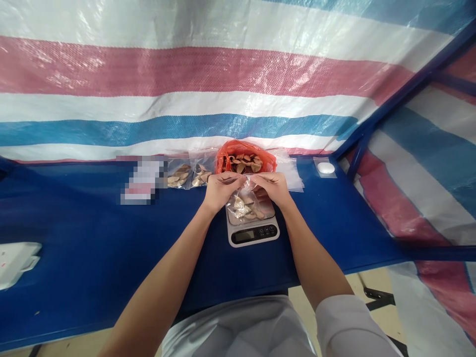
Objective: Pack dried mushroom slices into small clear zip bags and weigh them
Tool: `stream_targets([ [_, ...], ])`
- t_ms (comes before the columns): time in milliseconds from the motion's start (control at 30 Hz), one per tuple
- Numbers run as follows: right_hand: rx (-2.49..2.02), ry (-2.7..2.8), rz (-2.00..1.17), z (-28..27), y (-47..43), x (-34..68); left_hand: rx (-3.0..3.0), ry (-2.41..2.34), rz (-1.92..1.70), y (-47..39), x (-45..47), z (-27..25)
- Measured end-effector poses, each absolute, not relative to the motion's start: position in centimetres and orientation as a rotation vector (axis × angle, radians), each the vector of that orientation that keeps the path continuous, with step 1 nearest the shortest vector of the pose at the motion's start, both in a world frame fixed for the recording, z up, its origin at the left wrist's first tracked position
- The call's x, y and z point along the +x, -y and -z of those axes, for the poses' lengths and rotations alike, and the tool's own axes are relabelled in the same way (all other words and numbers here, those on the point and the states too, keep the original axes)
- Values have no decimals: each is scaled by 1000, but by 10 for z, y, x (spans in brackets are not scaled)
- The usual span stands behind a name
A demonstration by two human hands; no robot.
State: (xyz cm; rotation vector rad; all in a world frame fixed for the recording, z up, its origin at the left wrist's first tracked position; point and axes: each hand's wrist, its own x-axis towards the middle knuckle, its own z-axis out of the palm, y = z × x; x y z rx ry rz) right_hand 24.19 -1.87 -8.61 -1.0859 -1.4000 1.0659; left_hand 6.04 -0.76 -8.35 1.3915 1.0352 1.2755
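Observation:
Between my two hands hangs a clear plastic bag (243, 206) with several pale brown, curved pieces inside. My left hand (222, 188) pinches the bag's top edge from the left. On the opposite side, my right hand (273, 186) pinches the same edge, the fingertips of both hands close together. Under the bag is a white digital scale (233, 237) with a shiny metal plate and a dark display; whether the bag rests on the plate I cannot tell. Just behind my hands, a red plastic bag (230, 148) stands open, holding many similar brown pieces.
Two filled clear bags (179, 176) lie left of the red bag, beside a blurred-out patch (143, 181). Flat clear bags (293, 173) lie to its right. A white oval object (326, 168) sits farther right. A white case (17, 263) is at the blue table's (92, 238) left.

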Motion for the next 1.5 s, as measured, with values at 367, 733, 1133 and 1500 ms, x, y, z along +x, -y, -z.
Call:
stream_targets([
  [367, -1117, 1367, -1071, 89, 18, 245, 1412, -1044, -1275, 3, 54, 88],
  [733, -1069, 1346, -975, 94, 14, 239, 1373, -999, -1268, 3, 53, 87],
  [1133, -1073, 1321, -1076, 90, 17, 234, 1365, -985, -1264, 5, 50, 85],
  [1500, -1036, 1312, -1131, 85, 18, 235, 1376, -957, -1326, 7, 48, 86],
])
